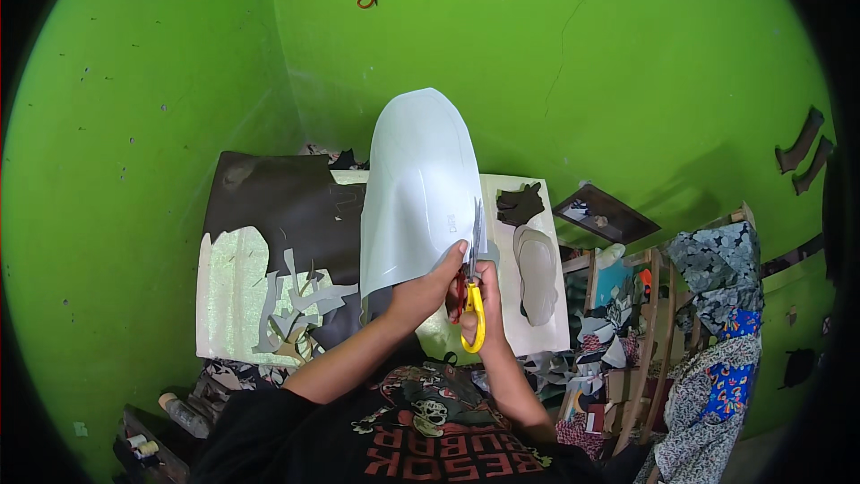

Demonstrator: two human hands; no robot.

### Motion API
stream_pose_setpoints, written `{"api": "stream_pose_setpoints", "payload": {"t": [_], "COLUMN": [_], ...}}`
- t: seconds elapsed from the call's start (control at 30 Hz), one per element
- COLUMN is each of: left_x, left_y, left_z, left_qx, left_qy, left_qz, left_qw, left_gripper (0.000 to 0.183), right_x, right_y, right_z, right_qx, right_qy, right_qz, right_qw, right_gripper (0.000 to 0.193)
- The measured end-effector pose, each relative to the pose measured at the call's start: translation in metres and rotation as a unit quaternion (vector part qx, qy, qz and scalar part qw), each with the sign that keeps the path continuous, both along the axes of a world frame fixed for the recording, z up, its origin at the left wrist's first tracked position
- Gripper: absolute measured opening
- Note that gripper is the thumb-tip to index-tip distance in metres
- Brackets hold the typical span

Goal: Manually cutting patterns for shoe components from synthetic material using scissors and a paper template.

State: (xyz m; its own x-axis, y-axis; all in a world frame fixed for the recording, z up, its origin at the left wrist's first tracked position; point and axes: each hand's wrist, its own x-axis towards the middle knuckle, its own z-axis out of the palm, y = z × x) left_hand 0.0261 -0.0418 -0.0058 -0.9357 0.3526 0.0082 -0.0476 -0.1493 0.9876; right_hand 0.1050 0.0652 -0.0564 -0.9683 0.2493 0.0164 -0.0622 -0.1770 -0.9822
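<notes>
Both hands meet at the lower right part of a large pale sheet (pixel 417 170), which is held up in front of the chest, above the worktable (pixel 557 327), its rounded end pointing away from the body. The left hand (pixel 428 294) grasps the sheet near its right edge, with the thumb lying on the upper face. Just beside it, the right hand (pixel 486 294) is wrapped around the scissors (pixel 475 290), which have a yellow handle with some red on it; their blades point away from the body along the sheet's right edge. Judging by this, the step in hand is cutting or trimming that edge, but how far the blades are parted is too fine to tell. The next move seems to call for a steady left grip that keeps the edge taut, while the blades follow the curve toward the rounded end; the left thumb lies close to the blades, so it would do well to stay clear of their path. On the worktable, a dark brown sheet (pixel 269 193) and a heap of grey offcuts (pixel 300 314) lie to the left, and a grey sole-shaped piece (pixel 536 273) lies to the right, near a small dark piece (pixel 521 204).
</notes>
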Motion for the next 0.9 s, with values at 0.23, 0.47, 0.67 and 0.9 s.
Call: {"api": "stream_pose_setpoints", "payload": {"t": [0.23, 0.47, 0.67, 0.9], "left_x": [-0.0017, -0.0040, -0.0048, -0.0053], "left_y": [0.0013, 0.0039, 0.0024, 0.0008], "left_z": [-0.0020, -0.0077, -0.0048, -0.0058], "left_qx": [0.000, 0.009, 0.002, 0.002], "left_qy": [-0.007, 0.020, 0.018, -0.011], "left_qz": [0.018, 0.042, 0.036, 0.027], "left_qw": [1.000, 0.999, 0.999, 1.000], "left_gripper": [0.032, 0.027, 0.025, 0.033], "right_x": [0.0016, 0.0009, 0.0002, 0.0007], "right_y": [0.0075, 0.0086, 0.0065, 0.0051], "right_z": [0.0008, -0.0001, 0.0019, 0.0030], "right_qx": [0.005, -0.005, -0.017, -0.041], "right_qy": [-0.019, -0.031, -0.029, -0.016], "right_qz": [0.024, 0.018, 0.011, 0.003], "right_qw": [1.000, 0.999, 0.999, 0.999], "right_gripper": [0.057, 0.057, 0.054, 0.053]}}
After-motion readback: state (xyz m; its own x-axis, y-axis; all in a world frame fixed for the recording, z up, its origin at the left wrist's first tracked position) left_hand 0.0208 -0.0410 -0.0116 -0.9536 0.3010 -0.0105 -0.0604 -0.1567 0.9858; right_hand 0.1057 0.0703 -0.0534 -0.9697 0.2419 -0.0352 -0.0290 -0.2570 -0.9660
